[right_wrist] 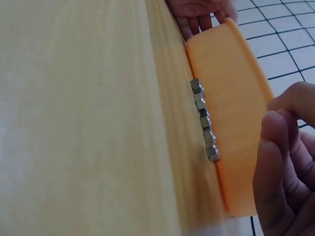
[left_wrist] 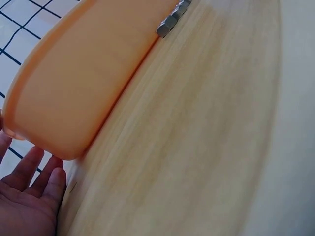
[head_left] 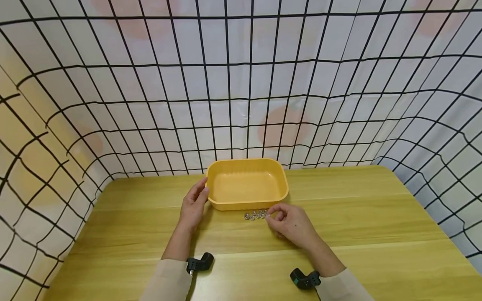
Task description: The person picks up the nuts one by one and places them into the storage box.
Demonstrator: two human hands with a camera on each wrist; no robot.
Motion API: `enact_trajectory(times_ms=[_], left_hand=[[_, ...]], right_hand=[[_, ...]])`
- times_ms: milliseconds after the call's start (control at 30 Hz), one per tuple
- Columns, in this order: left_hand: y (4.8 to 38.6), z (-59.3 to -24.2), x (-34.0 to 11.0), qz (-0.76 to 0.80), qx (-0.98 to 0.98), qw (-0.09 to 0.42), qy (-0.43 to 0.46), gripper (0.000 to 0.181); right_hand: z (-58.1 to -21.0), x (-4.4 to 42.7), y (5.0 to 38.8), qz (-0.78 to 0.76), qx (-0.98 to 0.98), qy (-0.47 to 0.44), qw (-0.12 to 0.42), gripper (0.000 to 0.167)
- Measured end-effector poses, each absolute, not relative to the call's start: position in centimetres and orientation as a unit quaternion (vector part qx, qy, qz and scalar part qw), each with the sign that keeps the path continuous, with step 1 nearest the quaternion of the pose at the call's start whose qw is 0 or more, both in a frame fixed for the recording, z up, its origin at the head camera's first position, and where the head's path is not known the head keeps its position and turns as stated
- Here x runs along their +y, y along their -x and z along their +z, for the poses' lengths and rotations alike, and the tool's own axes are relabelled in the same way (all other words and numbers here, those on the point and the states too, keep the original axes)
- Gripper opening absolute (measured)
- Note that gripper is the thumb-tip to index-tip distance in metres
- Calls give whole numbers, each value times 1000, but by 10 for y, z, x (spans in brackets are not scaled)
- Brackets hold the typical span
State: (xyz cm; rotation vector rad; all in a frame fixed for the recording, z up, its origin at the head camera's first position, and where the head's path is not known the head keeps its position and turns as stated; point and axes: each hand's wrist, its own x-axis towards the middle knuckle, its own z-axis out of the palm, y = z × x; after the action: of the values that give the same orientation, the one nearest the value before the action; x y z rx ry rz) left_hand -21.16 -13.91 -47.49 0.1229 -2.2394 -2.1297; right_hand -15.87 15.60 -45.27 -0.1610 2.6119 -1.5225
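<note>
1. Here they are, the small silver hexagonal metal nuts (head_left: 257,215), gathered in a tight cluster on the near side of the yellow rectangular plastic tray (head_left: 246,206), just outside its wall and right of the middle of that side.
2. And there's the right hand (head_left: 295,225), at the tray's near right corner, bent over the right end of the cluster! Thumb and forefinger are brought together at the tips; whether a nut sits between them, I cannot tell.
3. Over to the tray's left end: the left hand (head_left: 193,207) has its fingers slightly apart, fingertips touching the outside of the wall near the rim, the thumb toward the near corner.
4. The tray itself, round-cornered and upright, stands at the far side of the yellowish wood-grain table (head_left: 376,209), which spreads to its left, right and near side.
5. Nearer than the tray, a black wrist device (head_left: 201,262) on the left arm and a matching black band (head_left: 305,279) on the right, each beside a beige sleeve (head_left: 167,278).
6. Beyond the tray rises a white backdrop (head_left: 237,83) with pale orange patches, crossed by black grid lines.
</note>
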Motion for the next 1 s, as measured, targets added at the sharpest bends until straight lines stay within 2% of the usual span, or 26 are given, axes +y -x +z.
enact_trajectory(times_ms=[300,667,1000], left_hand=[[211,-475,-141,-685,-726,27,-43,44],[211,-476,-138,-679,-732,27,-50,44],[210,-474,-138,-682,-728,28,-54,44]], right_hand=[[-434,153,166,-471,880,55,31,9],[-409,147,193,-435,896,84,9,13],[-396,139,213,-433,897,92,17,13]])
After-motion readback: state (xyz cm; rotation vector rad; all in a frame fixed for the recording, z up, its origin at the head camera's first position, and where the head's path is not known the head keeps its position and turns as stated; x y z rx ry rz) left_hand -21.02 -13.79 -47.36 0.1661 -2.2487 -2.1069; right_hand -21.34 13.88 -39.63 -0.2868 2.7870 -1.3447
